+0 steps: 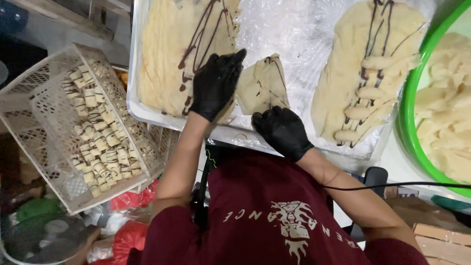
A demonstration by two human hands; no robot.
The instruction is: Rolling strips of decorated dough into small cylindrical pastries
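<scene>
Black-gloved left hand [216,86] lay flat on pale chocolate-striped dough [169,54]; right hand [282,130], clenched, gripped the folded wrapper [262,83]; firm, even tucking seemed wise.

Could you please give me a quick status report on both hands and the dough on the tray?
Left hand flat on big dough sheet. Right hand fisted at edge of cut dough piece. Both on wrapped tray. Nothing in the way.
</scene>
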